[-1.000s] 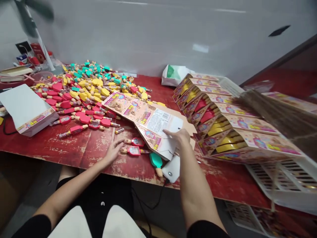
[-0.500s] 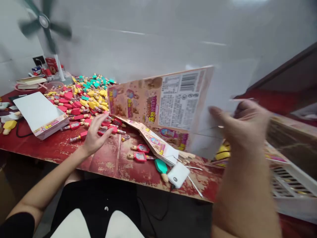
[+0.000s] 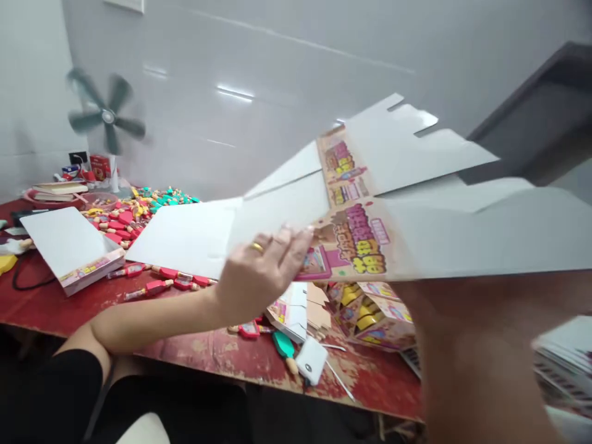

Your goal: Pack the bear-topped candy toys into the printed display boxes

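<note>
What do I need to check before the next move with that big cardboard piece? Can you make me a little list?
1. Left hand on the cardboard: ok, its fingers lie against the printed panel.
2. Right hand gripping well: cannot tell, it is blurred and partly hidden below the cardboard.
3. Flaps tucked in: not ok, the notched ones stick out.
4. Cardboard not touching the toy pile: cannot tell, its left panel hides some of it.
5. White device well away from the table's front edge: not ok, it lies close to it.
6. Fan apart from the cardboard: ok, it stands off at the far left.
</note>
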`<state>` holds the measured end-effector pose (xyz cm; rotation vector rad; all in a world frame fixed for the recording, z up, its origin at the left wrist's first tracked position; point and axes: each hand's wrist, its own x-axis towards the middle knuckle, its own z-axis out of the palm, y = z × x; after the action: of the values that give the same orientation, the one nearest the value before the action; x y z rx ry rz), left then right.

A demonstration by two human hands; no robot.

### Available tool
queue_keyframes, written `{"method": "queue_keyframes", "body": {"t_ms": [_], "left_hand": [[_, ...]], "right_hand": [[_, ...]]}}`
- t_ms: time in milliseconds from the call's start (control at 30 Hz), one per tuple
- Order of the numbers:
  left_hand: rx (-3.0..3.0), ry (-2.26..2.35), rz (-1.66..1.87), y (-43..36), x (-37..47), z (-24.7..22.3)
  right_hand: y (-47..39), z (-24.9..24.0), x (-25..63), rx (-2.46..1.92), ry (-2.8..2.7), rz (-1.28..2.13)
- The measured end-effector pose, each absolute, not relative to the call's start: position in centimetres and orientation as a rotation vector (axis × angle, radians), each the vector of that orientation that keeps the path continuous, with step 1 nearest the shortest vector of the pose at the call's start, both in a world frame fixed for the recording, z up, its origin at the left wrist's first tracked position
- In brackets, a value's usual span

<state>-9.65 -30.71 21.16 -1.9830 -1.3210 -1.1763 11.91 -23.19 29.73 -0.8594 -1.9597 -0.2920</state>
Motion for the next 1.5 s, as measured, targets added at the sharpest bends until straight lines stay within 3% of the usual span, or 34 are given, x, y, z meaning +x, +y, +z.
{"method": "queue_keyframes", "body": {"t_ms": [167,300,400,467,567,667,800,933,1200,1433,1500], "left_hand": [[-2.232,-1.420,-1.095,-29.9,-8.1,16.8],[-2.126,-1.312,-1.664,-28.8,-13.9,17.4],[-1.636,-1.409,-2.135,-29.0,-18.6,19.7],[-1.771,-1.494,-2.391,-29.4,-20.2,20.7],[-2.126,-1.587,-2.765,-30.2,-19.9,20.3],[-1.971,-1.586,-2.949,-30.1,-18.8,18.6],[-1.655,-1.499,-2.933,-28.3,-19.4,15.9],[-1.472,-1.665,-2.883,-27.3,-20.7,10.7],[-1.100,-1.938,-2.653,-32.3,-18.8,-2.5],[-0.947,-2.222,-2.463,-31.9,-22.3,-6.6],[-1.025,-2.347,-2.459,-32.9,-24.0,-7.0]], "right_hand": [[-23.9,29.7,11.6,-0.744,-1.835,0.629],[-20.9,30.5,12.4,-0.768,-1.755,0.844],[-17.9,31.4,13.5,-0.663,-1.764,0.789],[-15.9,31.7,13.3,-0.612,-1.911,0.689],[-14.4,30.8,9.8,-0.529,-2.093,0.207],[-14.9,28.5,3.4,-0.411,-2.161,-0.240],[-14.5,25.4,-4.3,-0.402,-2.314,-0.437],[-11.4,22.0,-8.0,-0.530,-2.351,-0.333],[-12.5,9.6,-9.6,-0.379,-2.496,-0.018],[-15.2,9.0,-7.9,-0.279,-2.360,0.339],[-17.8,8.0,-6.5,-0.187,-2.413,0.302]]}}
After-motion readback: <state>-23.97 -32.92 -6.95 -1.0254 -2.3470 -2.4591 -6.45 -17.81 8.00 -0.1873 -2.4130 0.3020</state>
